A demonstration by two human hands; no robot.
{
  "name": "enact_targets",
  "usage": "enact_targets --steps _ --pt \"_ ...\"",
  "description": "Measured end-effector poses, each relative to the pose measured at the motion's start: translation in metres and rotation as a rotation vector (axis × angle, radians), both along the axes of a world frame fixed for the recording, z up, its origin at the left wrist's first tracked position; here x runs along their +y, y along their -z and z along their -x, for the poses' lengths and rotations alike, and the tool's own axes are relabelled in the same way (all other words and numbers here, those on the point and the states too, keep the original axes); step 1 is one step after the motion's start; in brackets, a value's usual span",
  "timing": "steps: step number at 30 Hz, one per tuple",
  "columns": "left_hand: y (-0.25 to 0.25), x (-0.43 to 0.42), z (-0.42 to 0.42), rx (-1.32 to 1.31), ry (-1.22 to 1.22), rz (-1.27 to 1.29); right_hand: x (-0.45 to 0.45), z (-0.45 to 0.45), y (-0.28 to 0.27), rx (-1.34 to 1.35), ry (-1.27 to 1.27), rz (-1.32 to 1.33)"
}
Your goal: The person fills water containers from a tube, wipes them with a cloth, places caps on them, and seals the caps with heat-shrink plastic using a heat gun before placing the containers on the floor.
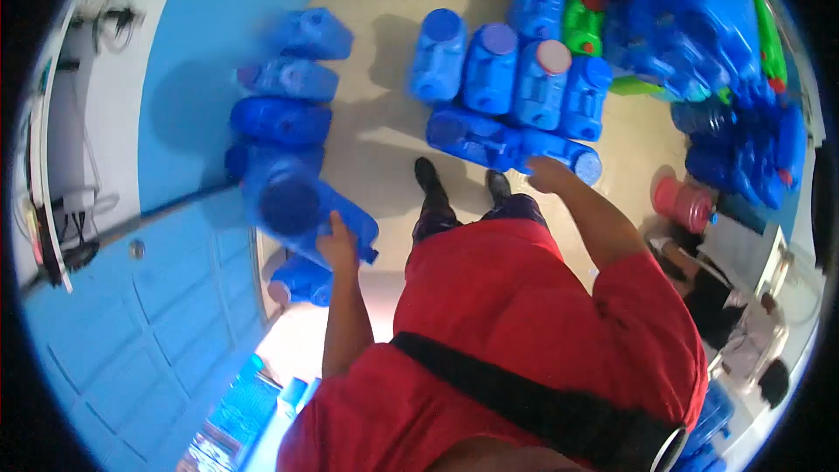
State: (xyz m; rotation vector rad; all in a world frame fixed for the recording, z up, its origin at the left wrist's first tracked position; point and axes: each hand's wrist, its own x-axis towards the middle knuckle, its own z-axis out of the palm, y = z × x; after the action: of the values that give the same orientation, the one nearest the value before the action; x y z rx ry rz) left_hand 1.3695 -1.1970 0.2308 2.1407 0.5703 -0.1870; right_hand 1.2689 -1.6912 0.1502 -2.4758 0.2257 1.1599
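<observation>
Closest up is a red shirt (489, 288) with a black strap (524, 398). Left hand (339, 246) has its fingers curled on a tilted, dark-capped blue water jug (316, 203), over by the blue door (131, 323). Right hand (551, 176) is right at a blue jug near the feet (559, 150); can't tell if those fingers are actually gripping it. Past that, more blue jugs (489, 70) crowd the floor (371, 135), plus a green one (583, 22).

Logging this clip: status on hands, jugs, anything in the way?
Left hand holding a blue jug. Right hand at front jugs, grip unclear. Other jugs crowd the floor ahead.
</observation>
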Motion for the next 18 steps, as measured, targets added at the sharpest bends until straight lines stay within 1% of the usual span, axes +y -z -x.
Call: enact_targets --steps 1,2,3,5,6,7,8,9,10,11,12,13,14,16,18 --pt "0.0 0.006 -0.006 0.007 0.045 -0.22 -0.01 0.021 0.01 -0.088 0.029 0.014" --pt "-0.004 0.007 -0.024 -0.029 0.06 -0.377 -0.02 0.035 0.033 -0.024 0.041 0.05" --pt "0.013 0.024 -0.035 -0.145 0.092 -0.425 -0.026 0.045 0.04 -0.021 -0.033 0.077" --pt "0.026 0.051 -0.064 -0.149 0.155 -0.592 -0.023 0.052 0.024 0.028 0.088 0.077" --pt "0.023 0.058 -0.083 -0.036 0.182 -0.698 -0.017 0.048 0.008 0.091 0.201 0.06" --pt "0.034 0.075 -0.103 -0.03 0.17 -0.706 -0.012 0.043 0.003 0.13 0.21 0.05" --pt "0.05 0.095 -0.122 0.043 0.223 -0.815 -0.001 0.034 0.004 0.137 0.21 0.051" --pt "0.067 0.112 -0.135 0.114 0.307 -0.909 0.005 0.037 0.005 0.022 0.124 -0.005" --pt "0.085 0.128 -0.149 0.134 0.301 -0.924 0.007 0.05 -0.001 -0.087 0.065 -0.038" --pt "0.102 0.14 -0.17 0.15 0.306 -0.937 0.013 0.05 -0.013 -0.082 0.092 -0.037" --pt "0.109 0.146 -0.188 0.139 0.327 -1.001 0.028 0.037 -0.028 -0.082 0.119 -0.038" --pt "0.118 0.157 -0.208 0.14 0.327 -0.928 0.042 0.025 -0.047 -0.047 0.191 -0.034" --pt "0.124 0.168 -0.223 0.092 0.359 -0.935 0.051 0.02 -0.061 -0.014 0.248 -0.035" --pt "0.147 0.177 -0.256 0.035 0.403 -0.922 0.056 0.031 -0.065 -0.011 0.32 -0.033" --pt "0.18 0.193 -0.268 0.204 0.486 -0.722 0.062 0.045 -0.061 -0.002 0.361 -0.053"
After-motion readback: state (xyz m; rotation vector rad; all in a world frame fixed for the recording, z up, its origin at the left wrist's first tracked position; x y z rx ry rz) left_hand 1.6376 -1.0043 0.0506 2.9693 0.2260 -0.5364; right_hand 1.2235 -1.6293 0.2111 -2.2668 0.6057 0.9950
